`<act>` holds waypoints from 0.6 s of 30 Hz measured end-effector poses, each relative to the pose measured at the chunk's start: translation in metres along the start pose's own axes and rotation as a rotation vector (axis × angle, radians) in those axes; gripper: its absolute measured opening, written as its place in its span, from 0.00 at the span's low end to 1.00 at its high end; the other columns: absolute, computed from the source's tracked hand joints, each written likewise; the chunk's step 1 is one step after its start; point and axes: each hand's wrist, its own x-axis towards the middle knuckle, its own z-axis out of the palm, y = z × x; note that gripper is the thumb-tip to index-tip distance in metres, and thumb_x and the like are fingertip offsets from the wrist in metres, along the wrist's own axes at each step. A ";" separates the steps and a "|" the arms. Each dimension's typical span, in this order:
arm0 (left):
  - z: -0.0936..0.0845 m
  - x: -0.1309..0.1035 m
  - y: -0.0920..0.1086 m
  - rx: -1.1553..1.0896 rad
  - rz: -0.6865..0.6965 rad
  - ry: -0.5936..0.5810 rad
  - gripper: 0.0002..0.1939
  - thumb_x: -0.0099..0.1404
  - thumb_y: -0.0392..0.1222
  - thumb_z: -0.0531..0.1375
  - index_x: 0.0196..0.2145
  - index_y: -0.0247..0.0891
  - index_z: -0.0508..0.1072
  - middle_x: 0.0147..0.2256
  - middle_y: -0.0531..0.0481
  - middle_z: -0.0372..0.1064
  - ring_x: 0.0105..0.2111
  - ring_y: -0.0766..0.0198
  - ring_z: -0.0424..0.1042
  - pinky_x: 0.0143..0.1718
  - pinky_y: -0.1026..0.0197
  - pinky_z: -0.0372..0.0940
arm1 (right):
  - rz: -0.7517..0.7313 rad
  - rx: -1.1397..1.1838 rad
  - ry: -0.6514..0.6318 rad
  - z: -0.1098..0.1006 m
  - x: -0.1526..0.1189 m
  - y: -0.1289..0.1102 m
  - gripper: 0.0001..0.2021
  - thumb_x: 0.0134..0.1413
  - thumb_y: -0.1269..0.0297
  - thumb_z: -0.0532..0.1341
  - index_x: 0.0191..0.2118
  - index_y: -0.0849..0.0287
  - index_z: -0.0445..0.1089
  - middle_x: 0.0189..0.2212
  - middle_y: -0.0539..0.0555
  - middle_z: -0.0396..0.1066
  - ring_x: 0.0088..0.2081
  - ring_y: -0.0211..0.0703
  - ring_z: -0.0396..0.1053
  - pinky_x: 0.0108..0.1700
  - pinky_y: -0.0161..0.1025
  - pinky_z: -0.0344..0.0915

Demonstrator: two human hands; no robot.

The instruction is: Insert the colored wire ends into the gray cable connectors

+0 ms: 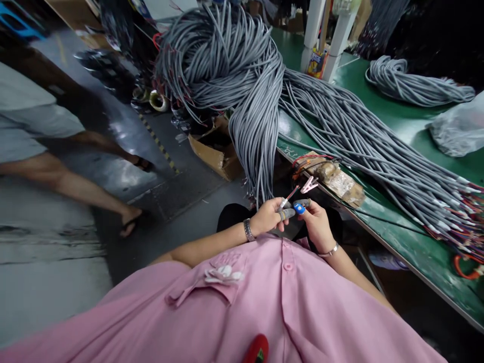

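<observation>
My left hand is closed, pinching the end of a cable with a white sleeve and thin red and dark wires sticking up. Close beside it, my right hand is closed on a small round blue piece with a pale centre; its exact kind is not clear. Grey finger covers wrap some fingertips on both hands. Just beyond the fingers, a pale pink clip sits by the bench edge. Both hands are in front of my pink shirt, nearly touching.
A thick bundle of grey cables drapes over the green bench and hangs off its end. A taped block lies near the bench edge. An open cardboard box stands on the floor. At left, a person is walking.
</observation>
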 end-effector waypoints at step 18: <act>-0.002 0.001 -0.002 -0.175 -0.044 0.035 0.16 0.56 0.50 0.64 0.28 0.34 0.66 0.20 0.53 0.69 0.13 0.72 0.64 0.12 0.70 0.49 | 0.104 0.122 -0.082 0.004 0.001 -0.001 0.13 0.47 0.55 0.67 0.36 0.58 0.72 0.28 0.49 0.69 0.28 0.36 0.62 0.30 0.34 0.61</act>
